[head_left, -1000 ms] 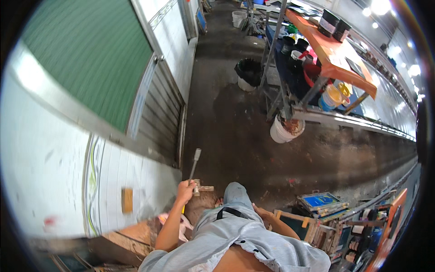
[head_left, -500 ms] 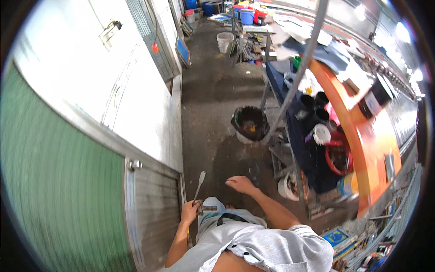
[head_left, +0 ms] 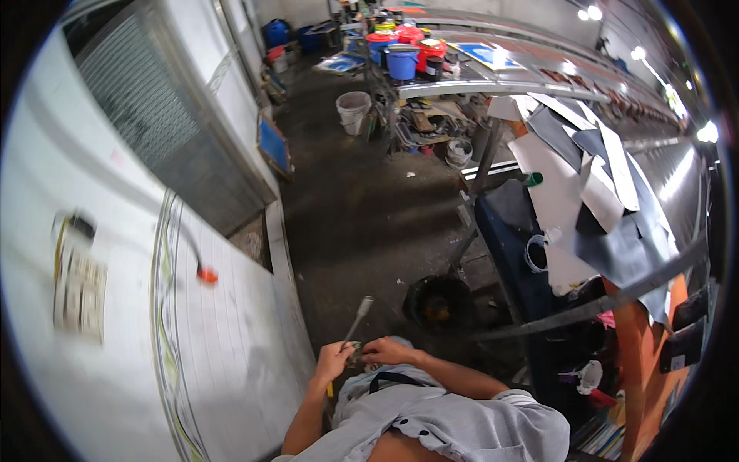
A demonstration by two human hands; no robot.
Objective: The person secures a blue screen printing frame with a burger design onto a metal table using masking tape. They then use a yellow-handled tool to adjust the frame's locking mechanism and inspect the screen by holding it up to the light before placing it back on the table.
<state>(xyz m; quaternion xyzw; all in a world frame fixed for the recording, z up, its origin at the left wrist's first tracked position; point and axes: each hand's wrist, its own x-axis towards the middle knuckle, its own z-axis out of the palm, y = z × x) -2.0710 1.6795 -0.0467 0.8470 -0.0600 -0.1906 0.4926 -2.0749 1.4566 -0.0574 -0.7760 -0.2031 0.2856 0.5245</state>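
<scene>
My left hand (head_left: 332, 359) is closed around a thin metal tool (head_left: 362, 309) with a flat pale tip pointing up, together with a worn, short piece (head_left: 353, 350) at its base. My right hand (head_left: 385, 350) is closed beside it, fingertips at that piece; what exactly they grip is partly hidden. Both hands are low in the head view, in front of my grey shirt (head_left: 454, 420), just right of the white panelled wall (head_left: 231, 346).
Ahead runs a dark floor (head_left: 339, 215). A black-lined bin (head_left: 437, 300) stands by a rack of papers (head_left: 577, 185) on my right, crossed by a metal bar (head_left: 585, 312). Farther are a white bucket (head_left: 352, 113), a leaning blue screen (head_left: 274, 145) and coloured pails (head_left: 402, 65).
I have moved forward along the aisle; the green door has left view and the bin is nearer. My right hand has risen from my side to meet the tool in my left hand.
</scene>
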